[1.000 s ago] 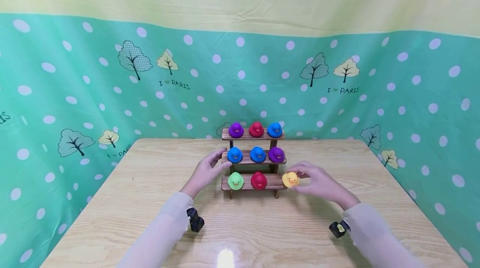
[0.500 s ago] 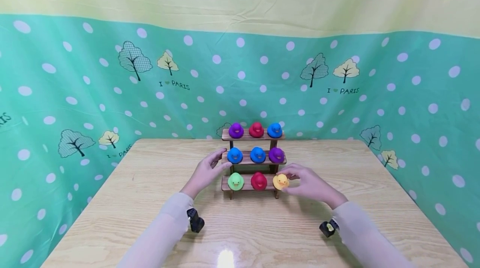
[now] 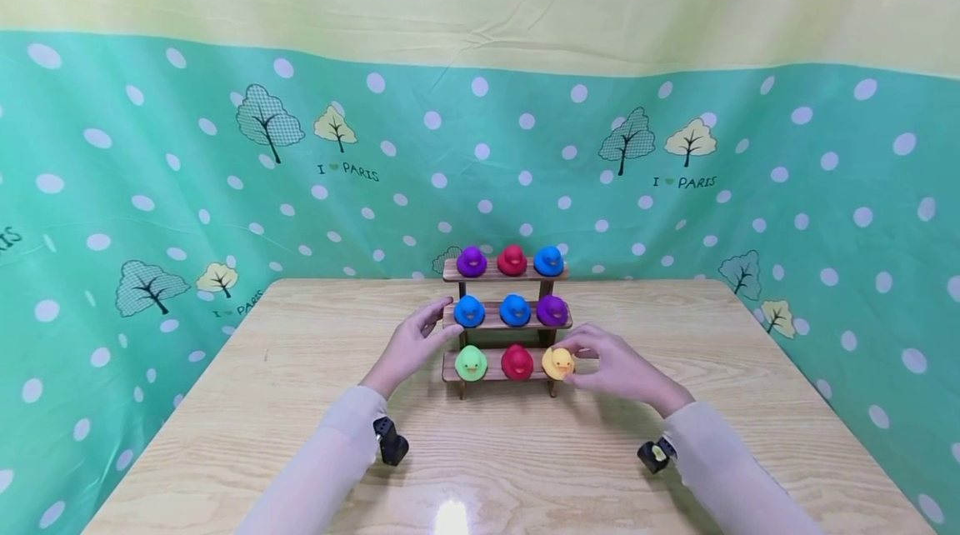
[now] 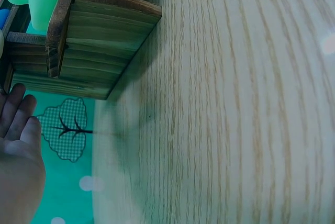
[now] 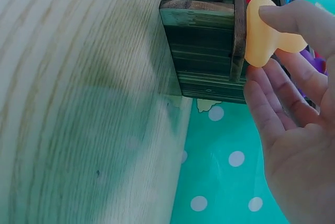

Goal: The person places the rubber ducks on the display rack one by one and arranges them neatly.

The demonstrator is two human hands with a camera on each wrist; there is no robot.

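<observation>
A three-tier wooden display stand (image 3: 494, 367) holds rubber ducks, three on each tier. My right hand (image 3: 618, 367) holds a yellow rubber duck (image 3: 557, 363) at the right end of the bottom tier; the thumb lies on the duck's body in the right wrist view, with the fingers behind it. Beside it sit a red duck (image 3: 517, 362) and a green duck (image 3: 470, 363). My left hand (image 3: 411, 345) is at the stand's left side with fingers spread loosely, fingertips right by the middle tier's end and nothing in its grasp.
The middle tier carries two blue ducks (image 3: 515, 311) and a purple duck (image 3: 552, 311). On top are a purple, a red (image 3: 512, 261) and a blue duck. The stand is on a light wooden table (image 3: 315, 368), with a green dotted curtain (image 3: 420, 143) behind.
The yellow duck has shifted left in my right hand, from beyond the shelf's right end onto the bottom tier next to the red duck. My left hand has stayed in place.
</observation>
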